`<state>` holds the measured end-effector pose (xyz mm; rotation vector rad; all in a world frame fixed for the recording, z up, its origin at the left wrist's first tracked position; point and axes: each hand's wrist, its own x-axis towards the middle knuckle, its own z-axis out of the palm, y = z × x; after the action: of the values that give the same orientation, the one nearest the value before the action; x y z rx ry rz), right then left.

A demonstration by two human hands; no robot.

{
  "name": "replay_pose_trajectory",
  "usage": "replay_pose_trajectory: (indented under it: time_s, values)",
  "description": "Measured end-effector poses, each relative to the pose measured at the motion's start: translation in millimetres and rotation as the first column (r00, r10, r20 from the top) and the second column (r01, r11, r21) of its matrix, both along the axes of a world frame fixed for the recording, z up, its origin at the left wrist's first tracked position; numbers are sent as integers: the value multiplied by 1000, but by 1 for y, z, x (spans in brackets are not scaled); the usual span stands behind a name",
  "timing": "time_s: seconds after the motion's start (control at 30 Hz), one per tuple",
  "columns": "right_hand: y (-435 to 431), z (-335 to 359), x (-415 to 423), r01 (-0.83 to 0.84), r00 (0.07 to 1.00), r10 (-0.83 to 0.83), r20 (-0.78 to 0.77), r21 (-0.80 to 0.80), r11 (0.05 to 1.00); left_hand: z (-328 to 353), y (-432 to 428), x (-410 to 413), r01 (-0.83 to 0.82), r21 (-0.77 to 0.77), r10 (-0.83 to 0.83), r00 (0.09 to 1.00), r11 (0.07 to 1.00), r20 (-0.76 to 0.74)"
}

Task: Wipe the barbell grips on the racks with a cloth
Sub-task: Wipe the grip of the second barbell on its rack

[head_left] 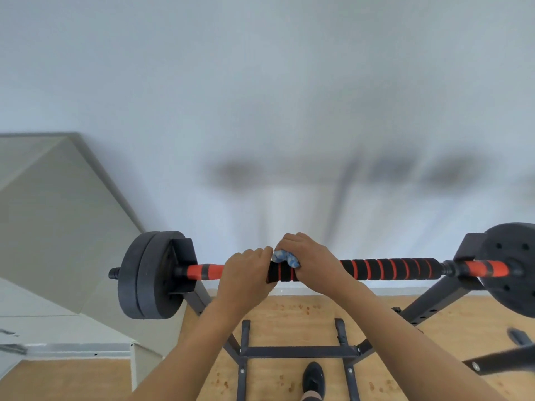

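Room and surface: a plain pale wall [260,96] fills your view above the barbell [202,272]; below the barbell lies a wooden floor [289,314], light yellow-brown with small reddish specks. Left of the barbell stands a grey-beige panel [58,221], angular, flat-faced and matt. The barbell lies level across a black rack [298,351] of square metal tubing, whose cross-bar sits below the barbell's middle.

Materials: the grip [388,269] is a cylindrical black foam sleeve wound with thin orange stripes, with smoother orange sections beyond either end. Round, dull black left plates [144,276] and a right plate [512,267] close the barbell's ends.

Hands: your left hand [246,273] is curled round the barbell just left of its middle. Your right hand [307,256], just beside it, clasps a crumpled blue-and-white cloth [285,257] against the top of the grip; the cloth shows between the two hands, touching the foam. Your black shoe [313,374] stands on the floor below the barbell, between the rack's lower tubes
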<state>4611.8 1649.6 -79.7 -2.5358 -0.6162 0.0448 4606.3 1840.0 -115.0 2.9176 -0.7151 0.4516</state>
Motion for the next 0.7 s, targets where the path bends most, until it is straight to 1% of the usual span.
replay_pose_trajectory:
  time_s: [0.03,0.1,0.27,0.37,0.43,0.5,0.57,0.6,0.63,0.67,0.7]
  values:
    - [0,1,0,-3,1000,3,7,3,1000,-5,0,-3,1,20,-2,998,1000,68]
    - [1,0,-1,3,1000,-3,24,-1,1000,-7,-1,-1,-18,51,13,995,999,95]
    - [1,-6,-3,-32,996,31,78,22,999,7,-2,4,-38,148,52,994,988,-94]
    - [2,-3,-5,-55,994,52,95,26,998,23,-4,10,-22,184,75,955,983,-285]
    - [1,-2,-7,-92,990,88,113,32,995,33,-5,18,-8,191,92,896,981,-435]
    - [0,-1,-8,-126,986,121,111,39,991,40,-3,28,13,156,87,783,988,-616]
    - [-3,1,-11,-158,982,155,110,13,987,45,2,34,33,38,8,641,999,-768]
    - [-4,1,-12,-172,978,173,113,-17,985,47,4,35,43,-18,-41,609,999,-792]
    - [-5,3,-13,-183,975,187,120,-47,982,46,6,34,58,-51,-76,629,997,-774]
    - [-6,4,-14,-191,973,198,120,-66,979,44,8,32,78,-48,-89,695,996,-713]
    - [-7,6,-14,-195,973,201,113,-62,979,40,10,28,94,-14,-83,781,995,-620]
